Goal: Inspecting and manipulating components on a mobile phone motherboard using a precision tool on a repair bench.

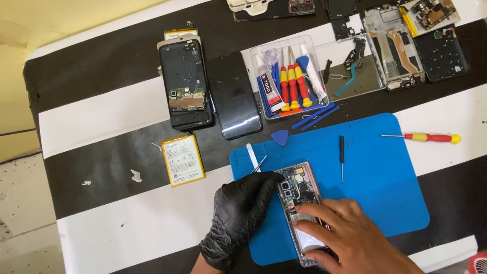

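Observation:
An opened phone [299, 192] with its back off lies on a blue work mat [376, 178], circuit board and white battery exposed. My left hand [239, 214], in a black glove, rests against the phone's upper left edge and holds thin tweezers [259, 165] that point up and right. My right hand [352, 242] is bare and presses flat on the phone's lower half, over the battery.
On the mat lie a black screwdriver [342, 156], a white spudger [251, 155] and a blue pick [280, 138]. A red-and-yellow screwdriver [428, 136] lies to the right. Farther back: a clear tool tray [288, 80], two dismantled phones [185, 84], a yellow-edged battery [182, 159] and phone parts [411, 40].

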